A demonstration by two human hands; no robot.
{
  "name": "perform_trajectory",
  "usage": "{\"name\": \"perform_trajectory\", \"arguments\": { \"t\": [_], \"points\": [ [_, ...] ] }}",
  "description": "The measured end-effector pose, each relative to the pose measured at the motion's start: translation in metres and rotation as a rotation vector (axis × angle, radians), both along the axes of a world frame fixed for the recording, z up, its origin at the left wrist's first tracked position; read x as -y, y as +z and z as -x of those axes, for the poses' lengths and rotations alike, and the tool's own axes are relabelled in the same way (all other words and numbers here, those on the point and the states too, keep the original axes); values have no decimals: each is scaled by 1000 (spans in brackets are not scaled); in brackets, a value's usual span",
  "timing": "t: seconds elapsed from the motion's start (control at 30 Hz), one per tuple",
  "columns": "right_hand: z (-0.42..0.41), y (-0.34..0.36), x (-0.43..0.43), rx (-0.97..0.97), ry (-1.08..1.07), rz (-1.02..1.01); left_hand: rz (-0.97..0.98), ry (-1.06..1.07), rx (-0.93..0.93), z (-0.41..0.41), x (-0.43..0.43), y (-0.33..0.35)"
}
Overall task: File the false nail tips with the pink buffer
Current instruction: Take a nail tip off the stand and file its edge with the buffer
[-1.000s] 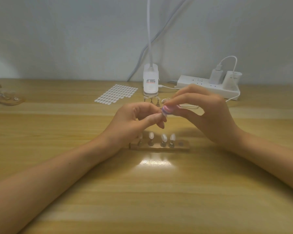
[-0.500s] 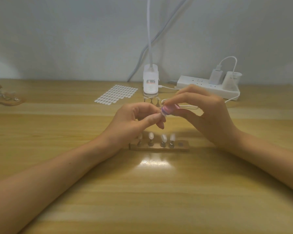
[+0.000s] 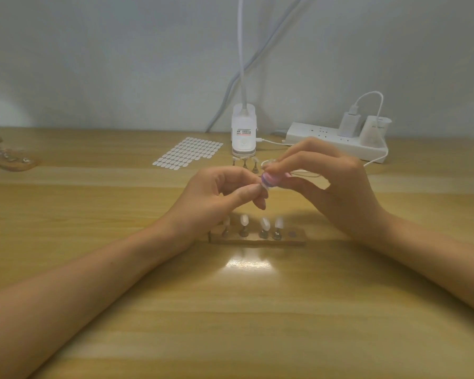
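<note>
My right hand pinches a small pink buffer between thumb and fingers, above the middle of the table. My left hand pinches a false nail tip held against the buffer's end; the tip is mostly hidden by my fingertips. Below my hands a wooden holder strip stands on the table with several pale nail tips on small stands. The rightmost peg on the strip is bare.
Behind my hands stand three more nail tips on stands, a white clip lamp base, a sheet of adhesive tabs and a white power strip with a charger. Another wooden holder lies at the far left.
Both hands stay together at nearly the same spot; the buffer and fingertips shift only slightly against the nail tip.
</note>
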State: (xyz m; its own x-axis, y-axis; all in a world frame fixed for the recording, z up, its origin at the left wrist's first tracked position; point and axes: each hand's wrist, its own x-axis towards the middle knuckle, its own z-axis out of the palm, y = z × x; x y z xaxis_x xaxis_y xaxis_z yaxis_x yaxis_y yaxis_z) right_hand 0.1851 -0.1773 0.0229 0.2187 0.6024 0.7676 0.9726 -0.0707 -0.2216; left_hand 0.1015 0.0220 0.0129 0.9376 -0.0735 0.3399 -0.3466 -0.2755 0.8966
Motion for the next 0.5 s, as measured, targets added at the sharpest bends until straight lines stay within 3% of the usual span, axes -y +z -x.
{"name": "perform_trajectory", "arguments": {
  "t": [0.1,0.5],
  "points": [
    [4,-1,-1,72,47,26,-34,3,13,0,1,0],
    [0,2,1,-2,-8,-6,23,-25,11,-1,-1,-1]
  ]
}}
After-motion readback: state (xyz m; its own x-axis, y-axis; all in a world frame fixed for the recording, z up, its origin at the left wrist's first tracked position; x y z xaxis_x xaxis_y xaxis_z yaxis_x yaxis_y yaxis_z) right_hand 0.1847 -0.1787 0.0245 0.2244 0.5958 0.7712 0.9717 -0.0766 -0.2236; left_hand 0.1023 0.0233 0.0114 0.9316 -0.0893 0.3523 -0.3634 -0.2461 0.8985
